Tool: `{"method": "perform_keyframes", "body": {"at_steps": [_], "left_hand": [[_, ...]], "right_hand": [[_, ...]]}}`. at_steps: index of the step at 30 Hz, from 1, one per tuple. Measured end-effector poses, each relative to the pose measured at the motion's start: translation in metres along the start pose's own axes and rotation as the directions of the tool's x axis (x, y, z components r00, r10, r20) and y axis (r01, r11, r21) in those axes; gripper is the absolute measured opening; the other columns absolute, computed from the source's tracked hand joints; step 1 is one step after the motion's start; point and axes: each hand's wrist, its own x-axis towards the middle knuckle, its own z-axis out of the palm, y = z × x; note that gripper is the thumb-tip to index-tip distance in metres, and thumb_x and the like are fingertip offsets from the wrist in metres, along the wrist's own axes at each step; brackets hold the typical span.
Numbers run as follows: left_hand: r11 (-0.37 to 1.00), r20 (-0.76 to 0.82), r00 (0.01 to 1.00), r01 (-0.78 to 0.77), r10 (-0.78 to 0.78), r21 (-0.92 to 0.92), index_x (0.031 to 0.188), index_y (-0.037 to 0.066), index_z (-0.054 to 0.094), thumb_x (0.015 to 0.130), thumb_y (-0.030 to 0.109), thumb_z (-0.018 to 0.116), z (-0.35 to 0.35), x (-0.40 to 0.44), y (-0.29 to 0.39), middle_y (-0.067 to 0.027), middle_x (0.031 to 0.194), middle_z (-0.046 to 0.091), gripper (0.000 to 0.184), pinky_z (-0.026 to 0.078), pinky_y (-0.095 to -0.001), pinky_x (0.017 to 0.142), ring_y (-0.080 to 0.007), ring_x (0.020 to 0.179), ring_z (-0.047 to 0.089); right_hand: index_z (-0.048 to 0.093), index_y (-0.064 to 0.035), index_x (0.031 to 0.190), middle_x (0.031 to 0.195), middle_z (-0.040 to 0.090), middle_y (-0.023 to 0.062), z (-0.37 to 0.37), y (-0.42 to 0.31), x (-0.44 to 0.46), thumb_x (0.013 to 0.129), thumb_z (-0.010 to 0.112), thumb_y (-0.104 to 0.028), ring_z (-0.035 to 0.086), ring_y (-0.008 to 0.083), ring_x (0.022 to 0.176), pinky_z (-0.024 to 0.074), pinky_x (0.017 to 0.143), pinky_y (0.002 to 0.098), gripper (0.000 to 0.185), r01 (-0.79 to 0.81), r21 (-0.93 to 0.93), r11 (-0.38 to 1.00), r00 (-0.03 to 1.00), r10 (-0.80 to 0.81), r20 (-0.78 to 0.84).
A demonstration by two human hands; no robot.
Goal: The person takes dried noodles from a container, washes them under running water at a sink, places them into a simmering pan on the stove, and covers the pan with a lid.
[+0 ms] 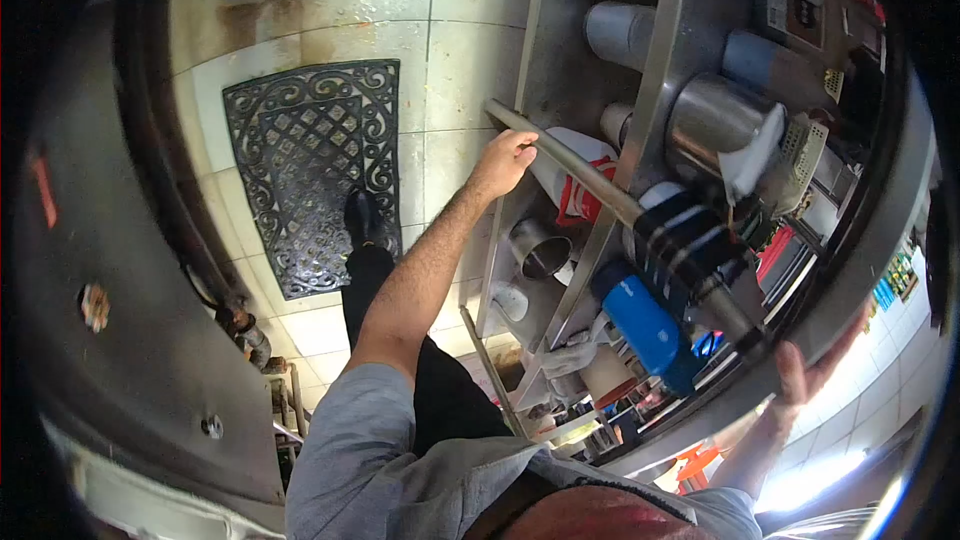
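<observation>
My left hand point(504, 162) is at the lower end of a round metal post point(590, 178) of the steel shelving. Its fingers are curled and overlap the post's edge; whether they grip it or hold something small is hidden. At the right, my right hand point(818, 365) lies against the rim of the steel counter point(728, 430), thumb and fingers apart, with nothing seen in it. Black bands or cloth point(690, 240) are around the post higher up. Beside the post is a blue container point(642, 323). A white and red bag point(575, 178) is on the lower shelf.
Steel shelves point(655, 65) hold a large metal pot point(722, 125), a smaller metal pot point(540, 248) and several containers. A black patterned mat point(310, 155) lies on the tiled floor point(465, 60), under my shoe point(366, 218). A steel cabinet point(140, 270) is at the left.
</observation>
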Motion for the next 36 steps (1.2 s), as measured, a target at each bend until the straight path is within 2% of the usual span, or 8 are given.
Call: {"method": "perform_keyframes", "body": {"at_steps": [2, 3, 6, 21, 25, 29, 31, 36], "left_hand": [[0.997, -0.046, 0.999, -0.021, 0.017, -0.075, 0.114, 0.002, 0.054, 0.087, 0.017, 0.055, 0.017, -0.027, 0.01, -0.0128, 0.109, 0.056, 0.031, 0.047, -0.0324, 0.081, -0.0219, 0.089, 0.059], [0.99, -0.02, 0.994, -0.111, 0.11, -0.084, 0.114, 0.002, 0.054, 0.087, 0.017, 0.055, 0.007, 0.072, -0.025, -0.0128, 0.109, 0.056, 0.031, 0.047, -0.0324, 0.081, -0.0219, 0.089, 0.059], [0.993, -0.032, 0.999, -0.033, 0.029, -0.113, 0.113, 0.002, 0.055, 0.086, 0.016, 0.055, 0.012, 0.068, -0.055, -0.0125, 0.107, 0.057, 0.03, 0.047, -0.032, 0.08, -0.0215, 0.088, 0.059], [0.963, -0.06, 0.962, -0.266, 0.268, 0.029, 0.115, 0.005, 0.053, 0.081, 0.015, 0.061, 0.035, 0.165, -0.041, -0.0146, 0.111, 0.053, 0.036, 0.043, -0.0365, 0.089, -0.029, 0.103, 0.053], [0.902, -0.043, 0.905, -0.417, 0.423, 0.116, 0.13, 0.009, 0.037, 0.074, 0.014, 0.068, 0.054, 0.212, 0.014, -0.0182, 0.126, 0.036, 0.064, 0.041, -0.0407, 0.094, -0.0344, 0.11, 0.045], [0.985, 0.109, 0.98, -0.17, 0.169, 0.004, 0.139, 0.009, 0.012, 0.077, 0.022, 0.068, 0.063, 0.239, 0.057, -0.0257, 0.13, 0.031, 0.085, 0.041, -0.044, 0.094, -0.0407, 0.113, 0.045], [0.959, 0.189, 0.981, 0.096, -0.045, -0.268, 0.139, 0.005, -0.003, 0.081, 0.028, 0.065, 0.08, 0.251, 0.06, -0.0302, 0.137, 0.022, 0.093, 0.037, -0.0429, 0.098, -0.0407, 0.118, 0.042], [0.748, 0.031, 0.983, -0.118, 0.182, -0.653, 0.132, 0.002, -0.027, 0.079, 0.031, 0.067, 0.168, 0.299, 0.015, -0.0308, 0.131, 0.036, 0.111, 0.034, -0.0406, 0.099, -0.0369, 0.117, 0.044]], "right_hand": [[0.019, -0.006, 0.141, 0.145, 0.02, 0.0148, 0.002, -0.003, 0.018, 0.063, 0.066, -0.038, 0.016, 0.0265, 0.134, 0.0081, 0.109, 0.0411, 0.097, -0.005, -0.214, 0.977, 0.996, -0.014, -0.09], [0.02, -0.0061, 0.141, 0.144, 0.021, 0.0158, 0.006, -0.002, 0.029, 0.064, 0.064, -0.039, 0.016, 0.0258, 0.134, 0.0067, 0.109, 0.0409, 0.096, -0.023, -0.316, 0.948, 0.991, -0.021, -0.135], [0.02, -0.0061, 0.141, 0.144, 0.021, 0.0157, 0.009, -0.002, 0.036, 0.064, 0.064, -0.04, 0.016, 0.0258, 0.134, 0.0069, 0.109, 0.041, 0.096, -0.035, -0.449, 0.893, 0.979, -0.06, -0.195], [0.019, -0.0061, 0.141, 0.145, 0.02, 0.0152, 0.026, 0.001, 0.055, 0.065, 0.063, -0.042, 0.016, 0.0257, 0.134, 0.0082, 0.109, 0.0414, 0.095, -0.146, -0.545, 0.826, 0.965, -0.001, -0.26], [0.019, -0.0061, 0.141, 0.145, 0.02, 0.0151, 0.024, 0.002, 0.054, 0.065, 0.063, -0.043, 0.016, 0.0257, 0.134, 0.0086, 0.109, 0.0415, 0.095, -0.132, -0.555, 0.821, 0.959, -0.035, -0.28], [0.019, -0.0061, 0.141, 0.145, 0.02, 0.015, 0.029, 0.006, 0.057, 0.065, 0.063, -0.043, 0.016, 0.0257, 0.134, 0.0089, 0.109, 0.0416, 0.095, -0.12, -0.536, 0.836, 0.956, -0.049, -0.289], [0.019, -0.0061, 0.142, 0.145, 0.02, 0.0149, 0.028, 0.004, 0.057, 0.066, 0.062, -0.044, 0.016, 0.0257, 0.134, 0.0091, 0.109, 0.0416, 0.095, -0.125, -0.531, 0.838, 0.952, -0.049, -0.301], [0.019, -0.0061, 0.142, 0.145, 0.02, 0.0148, 0.024, 0.006, 0.056, 0.066, 0.062, -0.044, 0.016, 0.0256, 0.134, 0.0095, 0.108, 0.0417, 0.095, -0.113, -0.517, 0.848, 0.942, -0.074, -0.328]]}}
